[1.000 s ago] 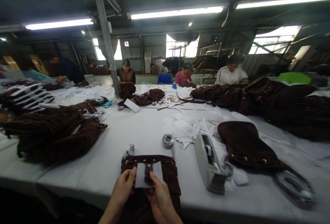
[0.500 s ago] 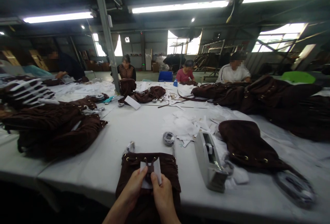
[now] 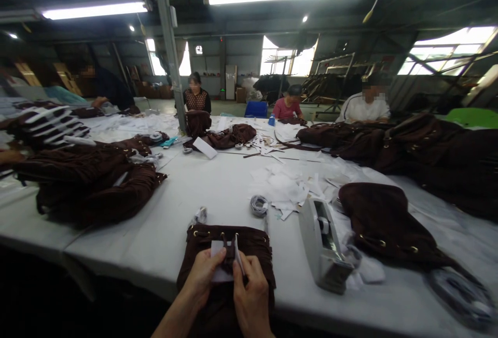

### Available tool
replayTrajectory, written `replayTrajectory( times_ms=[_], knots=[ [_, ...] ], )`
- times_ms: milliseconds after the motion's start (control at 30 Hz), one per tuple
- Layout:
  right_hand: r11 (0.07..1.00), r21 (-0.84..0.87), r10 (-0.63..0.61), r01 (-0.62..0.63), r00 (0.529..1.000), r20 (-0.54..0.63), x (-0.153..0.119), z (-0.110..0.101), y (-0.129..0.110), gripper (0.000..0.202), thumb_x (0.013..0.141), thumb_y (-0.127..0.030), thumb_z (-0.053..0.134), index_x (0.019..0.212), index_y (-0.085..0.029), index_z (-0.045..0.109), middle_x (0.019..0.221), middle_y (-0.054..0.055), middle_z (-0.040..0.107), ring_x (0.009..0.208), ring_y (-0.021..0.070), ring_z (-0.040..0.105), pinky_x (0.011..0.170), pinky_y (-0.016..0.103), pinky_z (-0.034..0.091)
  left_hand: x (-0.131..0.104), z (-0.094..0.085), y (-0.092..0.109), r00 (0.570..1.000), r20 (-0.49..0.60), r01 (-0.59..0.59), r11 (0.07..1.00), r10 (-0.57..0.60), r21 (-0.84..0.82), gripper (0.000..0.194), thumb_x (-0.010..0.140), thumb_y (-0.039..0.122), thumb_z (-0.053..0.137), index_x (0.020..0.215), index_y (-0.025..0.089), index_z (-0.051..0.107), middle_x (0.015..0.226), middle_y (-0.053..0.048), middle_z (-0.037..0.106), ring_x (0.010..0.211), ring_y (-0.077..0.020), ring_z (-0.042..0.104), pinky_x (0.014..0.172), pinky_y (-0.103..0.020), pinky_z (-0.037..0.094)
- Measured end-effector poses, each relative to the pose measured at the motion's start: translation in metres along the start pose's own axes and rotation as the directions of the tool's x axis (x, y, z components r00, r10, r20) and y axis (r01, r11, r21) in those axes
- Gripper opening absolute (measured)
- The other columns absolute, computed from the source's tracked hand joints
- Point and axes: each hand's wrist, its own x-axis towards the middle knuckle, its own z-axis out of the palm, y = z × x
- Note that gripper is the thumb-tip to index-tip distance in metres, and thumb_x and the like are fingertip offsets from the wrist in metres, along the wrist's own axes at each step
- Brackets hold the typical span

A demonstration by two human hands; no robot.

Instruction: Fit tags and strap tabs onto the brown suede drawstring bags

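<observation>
A dark brown suede bag [image 3: 249,244] with brass eyelets lies at the near table edge in front of me. On its front, a white paper piece [image 3: 221,260] is folded around a brown strap. My left hand [image 3: 202,275] pinches the paper's left side. My right hand [image 3: 252,291] pinches its right side, thumb against the strap. Both hands rest on the bag.
A grey tape dispenser [image 3: 324,247] stands just right of the bag, with another brown bag [image 3: 383,224] beyond it. A tape roll [image 3: 259,205] and paper scraps [image 3: 291,185] lie ahead. Brown bags [image 3: 89,182] pile up at left. Several seated people work at the far side.
The flat white paper has been folded inward around the strap as my hands closed together over it. The view has tilted slightly.
</observation>
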Motion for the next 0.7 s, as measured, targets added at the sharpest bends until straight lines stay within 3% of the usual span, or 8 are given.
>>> replayTrajectory(
  times_ms=[233,500,700],
  knots=[
    [0.977,-0.093,-0.189,0.194,0.98,0.059,0.003,0.008,0.008,0.028,0.091,-0.026,0.043,0.106,-0.021,0.066,0.079,0.005,0.057,0.072,0.0175,0.059,0.067,0.029,0.048,0.009,-0.005,-0.001,0.998,-0.043,-0.05,0.999,0.051,0.011,0.036,0.051,0.032,0.084,0.071,0.007,0.069,0.061,-0.004,0.067,0.054,-0.0124,0.056,0.053,-0.022,0.043],
    [1.0,0.014,0.015,-0.016,0.999,0.04,0.011,0.006,0.014,0.03,0.089,-0.036,0.047,0.104,-0.022,0.068,0.081,0.005,0.062,0.073,0.018,0.063,0.066,0.025,0.049,0.019,0.004,0.005,0.998,-0.066,-0.004,1.0,0.002,-0.026,0.026,0.054,0.025,0.078,0.068,0.008,0.065,0.057,-0.004,0.064,0.05,-0.0131,0.055,0.051,-0.024,0.043],
    [1.0,0.004,0.005,-0.006,0.998,0.055,0.01,0.008,0.013,0.031,0.09,-0.037,0.046,0.104,-0.021,0.068,0.082,0.005,0.062,0.075,0.0185,0.062,0.068,0.026,0.048,0.011,0.006,0.008,0.998,-0.058,0.03,0.999,-0.031,-0.012,0.032,0.059,0.032,0.076,0.08,0.012,0.063,0.062,-0.001,0.063,0.052,-0.0124,0.055,0.049,-0.023,0.042]
  ],
)
